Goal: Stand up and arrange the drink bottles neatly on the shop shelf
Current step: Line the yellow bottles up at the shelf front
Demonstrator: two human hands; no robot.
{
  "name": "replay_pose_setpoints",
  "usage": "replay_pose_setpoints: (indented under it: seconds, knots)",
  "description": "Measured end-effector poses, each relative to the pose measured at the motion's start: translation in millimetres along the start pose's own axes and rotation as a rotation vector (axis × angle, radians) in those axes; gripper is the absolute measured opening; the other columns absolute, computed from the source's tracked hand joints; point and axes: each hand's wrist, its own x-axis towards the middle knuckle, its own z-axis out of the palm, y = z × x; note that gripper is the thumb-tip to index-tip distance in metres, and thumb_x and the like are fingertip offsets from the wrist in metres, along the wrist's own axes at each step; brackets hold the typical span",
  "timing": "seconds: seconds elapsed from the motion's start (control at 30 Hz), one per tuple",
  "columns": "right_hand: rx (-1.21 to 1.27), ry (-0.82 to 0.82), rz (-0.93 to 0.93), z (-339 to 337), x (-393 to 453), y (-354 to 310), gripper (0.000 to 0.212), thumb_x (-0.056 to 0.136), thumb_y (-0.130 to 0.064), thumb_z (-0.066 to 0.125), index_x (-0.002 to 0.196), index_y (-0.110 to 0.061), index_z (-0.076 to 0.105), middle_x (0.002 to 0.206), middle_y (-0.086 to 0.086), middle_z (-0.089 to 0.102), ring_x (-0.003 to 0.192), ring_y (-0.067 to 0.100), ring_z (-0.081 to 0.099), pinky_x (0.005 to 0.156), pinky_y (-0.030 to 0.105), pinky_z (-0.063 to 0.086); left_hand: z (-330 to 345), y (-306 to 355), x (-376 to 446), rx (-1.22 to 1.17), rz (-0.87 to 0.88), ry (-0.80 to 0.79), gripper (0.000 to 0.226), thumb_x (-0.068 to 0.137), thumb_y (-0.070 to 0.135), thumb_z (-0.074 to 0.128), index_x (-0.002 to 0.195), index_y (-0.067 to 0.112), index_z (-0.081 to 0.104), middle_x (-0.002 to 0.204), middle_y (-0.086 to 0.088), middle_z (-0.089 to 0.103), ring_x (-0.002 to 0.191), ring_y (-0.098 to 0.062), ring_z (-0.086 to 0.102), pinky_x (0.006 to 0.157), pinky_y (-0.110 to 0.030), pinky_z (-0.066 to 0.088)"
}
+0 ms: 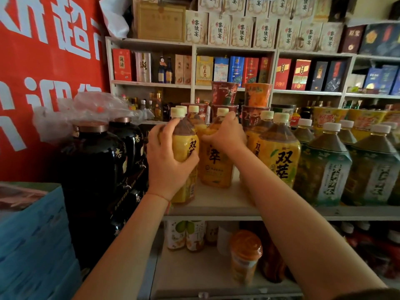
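Several large yellow-labelled tea bottles with pale caps stand upright on the white shelf [218, 202]. My left hand [166, 156] wraps the shoulder of the front left yellow bottle [186, 148], which stands at the shelf's left end. My right hand [227, 135] grips the upper part of the second yellow bottle [215, 167] just behind and to the right. Two more yellow bottles [279, 152] stand to the right of my right arm. Green-labelled tea bottles [324, 169] with white caps continue the row to the right.
Big black ceramic jars [95, 161] crowd the left side of the shelf, under a plastic bag. Stacked instant-noodle cups [255, 98] sit behind the bottles. Boxed liquor fills the upper shelves. The lower shelf holds smaller bottles and an orange-capped cup [245, 256]. A blue carton [34, 241] is at my left.
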Motion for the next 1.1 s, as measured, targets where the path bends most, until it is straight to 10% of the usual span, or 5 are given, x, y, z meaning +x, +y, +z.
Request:
replay_pose_setpoints:
  seconds: [0.07,0.4,0.7,0.87,1.1]
  knots:
    - [0.06,-0.081,-0.036,-8,-1,2,0.088,0.072,-0.047,0.085,0.134,-0.009,0.035,0.126,0.007,0.054,0.115,0.026,0.058,0.088,0.041,0.056,-8,-2,-3,-0.189,-0.161,-0.063,0.093,0.076,0.033,0.081,0.151,0.023,0.027,0.146,-0.003,0.034,0.128,-0.008,0.038,0.1,-0.013,0.036]
    - [0.162,-0.245,-0.096,-26,-6,4,0.09,0.072,-0.04,0.087,0.137,-0.009,0.033,0.123,0.006,0.052,0.104,0.02,0.051,0.08,0.033,0.049,-48,-14,1,-0.171,-0.519,-0.469,0.1,0.049,0.062,0.086,0.132,0.03,0.04,0.125,0.009,0.058,0.118,-0.017,0.058,0.099,-0.044,0.052]
    - [0.394,-0.089,-0.049,-22,-31,12,0.054,0.093,-0.042,0.066,0.136,-0.015,0.048,0.125,0.0,0.059,0.112,0.019,0.056,0.088,0.035,0.049,-35,3,-19,-0.11,-0.377,-0.451,0.077,0.062,0.056,0.088,0.119,0.031,0.042,0.109,0.021,0.055,0.104,-0.008,0.057,0.078,-0.024,0.048]
    - [0.729,-0.013,0.078,-32,-52,7,0.036,0.106,-0.04,0.036,0.126,-0.018,0.057,0.095,-0.012,0.056,0.086,0.005,0.052,0.067,0.024,0.036,-20,9,-25,-0.132,-0.354,-0.443,0.08,0.065,0.055,0.087,0.126,0.032,0.041,0.123,0.011,0.057,0.112,-0.011,0.056,0.085,-0.028,0.049]
    - [0.797,0.006,0.086,-30,-74,3,0.051,0.105,-0.047,0.031,0.143,-0.018,0.048,0.126,-0.001,0.056,0.114,0.016,0.052,0.09,0.034,0.038,0,24,-28,-0.141,-0.309,-0.478,0.087,0.074,0.048,0.084,0.142,0.022,0.037,0.116,0.014,0.053,0.105,-0.006,0.051,0.088,-0.025,0.045]
